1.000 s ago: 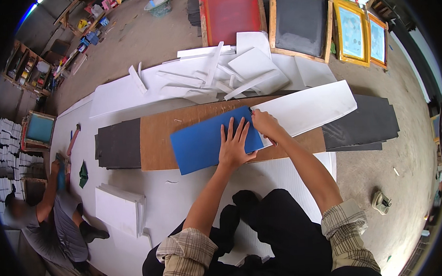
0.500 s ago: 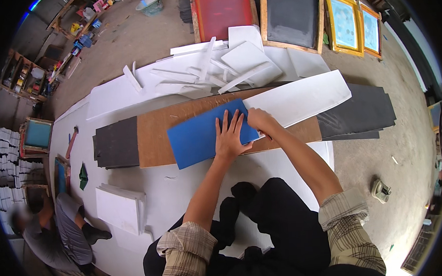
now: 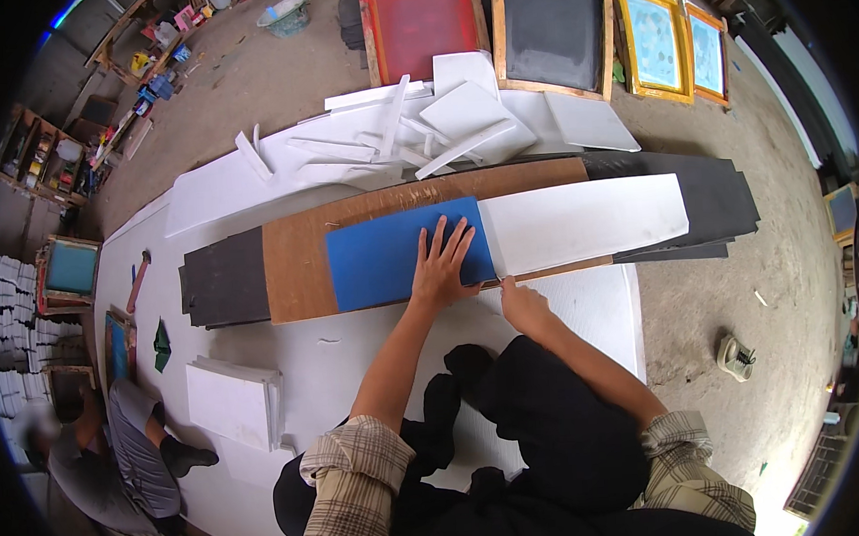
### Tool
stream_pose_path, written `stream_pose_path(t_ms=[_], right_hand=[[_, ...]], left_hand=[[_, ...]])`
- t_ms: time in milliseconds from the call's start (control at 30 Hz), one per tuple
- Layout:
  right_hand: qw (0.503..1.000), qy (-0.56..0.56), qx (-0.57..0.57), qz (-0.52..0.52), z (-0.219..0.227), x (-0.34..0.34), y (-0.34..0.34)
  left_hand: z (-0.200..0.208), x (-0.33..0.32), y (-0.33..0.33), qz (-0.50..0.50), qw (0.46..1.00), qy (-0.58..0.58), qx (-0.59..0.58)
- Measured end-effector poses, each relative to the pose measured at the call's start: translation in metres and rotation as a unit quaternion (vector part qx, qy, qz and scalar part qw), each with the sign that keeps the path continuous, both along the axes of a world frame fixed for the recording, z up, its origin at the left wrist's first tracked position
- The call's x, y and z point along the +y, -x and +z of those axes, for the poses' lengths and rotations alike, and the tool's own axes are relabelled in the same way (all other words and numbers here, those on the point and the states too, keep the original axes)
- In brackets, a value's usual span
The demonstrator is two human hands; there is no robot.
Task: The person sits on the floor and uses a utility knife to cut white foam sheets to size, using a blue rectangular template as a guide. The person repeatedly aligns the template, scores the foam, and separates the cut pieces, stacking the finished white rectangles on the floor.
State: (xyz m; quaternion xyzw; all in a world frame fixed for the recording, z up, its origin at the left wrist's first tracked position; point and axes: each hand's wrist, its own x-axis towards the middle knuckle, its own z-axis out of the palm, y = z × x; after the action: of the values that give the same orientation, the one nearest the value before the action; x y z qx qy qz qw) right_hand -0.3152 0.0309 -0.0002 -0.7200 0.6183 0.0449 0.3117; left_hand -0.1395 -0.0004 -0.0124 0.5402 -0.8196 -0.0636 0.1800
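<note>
My left hand (image 3: pixel 439 272) lies flat with spread fingers on a blue rectangular board (image 3: pixel 371 256), near its right end. The board covers part of a long white sheet (image 3: pixel 590 223) that sticks out to the right. Just below the board's lower right corner, my right hand (image 3: pixel 525 309) is closed; a thin tip shows at its fingers, but what it grips is mostly hidden. Beneath the board and sheet is a brown board (image 3: pixel 295 269), resting on dark grey sheets (image 3: pixel 224 277) that reach out at both ends.
White offcuts (image 3: pixel 348 149) lie in a loose heap beyond the boards. A small stack of white sheets (image 3: pixel 229 401) is at the near left, with a hammer (image 3: pixel 138 279) farther off. Framed screens (image 3: pixel 549 33) stand at the back. Another person (image 3: pixel 103 464) sits at the lower left.
My right hand has drawn toward me along the blue board's right edge. The board and white sheet have turned, their right side nearer me; my left hand stays on the board.
</note>
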Motion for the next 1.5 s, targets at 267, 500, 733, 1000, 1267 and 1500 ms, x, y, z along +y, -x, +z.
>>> stream_pose_path(t_ms=[267,500,733,1000,1267,1500], right_hand=[[0.999,-0.018,-0.017,-0.047,-0.004,0.002,-0.006],[0.999,0.005,-0.018,-0.041,-0.002,-0.054,-0.008],[0.997,0.069,-0.002,-0.04,-0.018,-0.021,0.0],[0.982,-0.087,-0.131,-0.106,0.024,-0.042,0.017],[0.947,0.054,-0.272,-0.164,0.035,-0.106,-0.007],[0.949,0.0,-0.277,-0.154,-0.006,-0.137,-0.011]], left_hand=[[0.003,0.003,0.003,0.013,1.0,-0.001,0.001],[-0.005,-0.02,0.014,0.131,0.991,0.015,0.018],[-0.001,-0.027,0.013,0.147,0.989,0.002,-0.003],[-0.019,-0.044,0.004,0.092,0.992,0.072,-0.052],[0.002,-0.024,-0.059,-0.038,0.991,0.065,-0.112],[0.017,-0.013,-0.112,0.016,0.992,-0.025,-0.12]])
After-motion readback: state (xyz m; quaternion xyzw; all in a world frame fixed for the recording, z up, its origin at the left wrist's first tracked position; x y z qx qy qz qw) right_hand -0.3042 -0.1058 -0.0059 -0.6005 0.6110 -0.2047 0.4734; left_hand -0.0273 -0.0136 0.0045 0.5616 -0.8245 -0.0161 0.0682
